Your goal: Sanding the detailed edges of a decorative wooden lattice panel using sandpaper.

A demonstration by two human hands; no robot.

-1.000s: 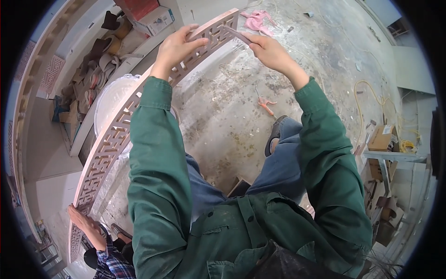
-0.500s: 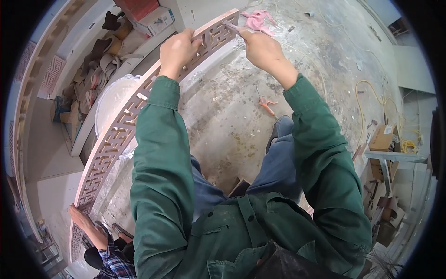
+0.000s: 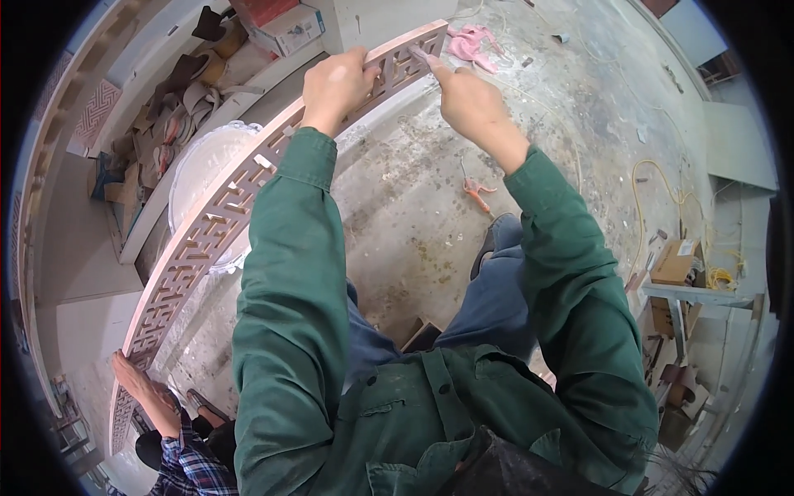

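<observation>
A long wooden lattice panel (image 3: 196,250), cut through with an angular fretwork pattern, runs from the upper middle down to the lower left. My left hand (image 3: 337,89) is closed over its top edge near the upper end. In my right hand (image 3: 480,106) is a slim pale tool (image 3: 420,56), its tip set against the fretwork close to that end; the fist hides most of it, so its kind is unclear. Another person's hand (image 3: 142,382), below a plaid sleeve, rests on the panel's lower-left part.
Behind the panel stands a round whitish tub (image 3: 207,169). Orange-handled pliers or scissors (image 3: 476,194) lie on the stained floor (image 3: 405,240), near my foot. A pink cloth (image 3: 471,45) lies beyond the panel's end. Cardboard boxes (image 3: 676,260) and a yellow cord (image 3: 638,202) are at right.
The panel's upper end and my left hand appear slightly farther right. The tool tip sits a little lower and to the right on the fretwork. The view has shifted slightly too.
</observation>
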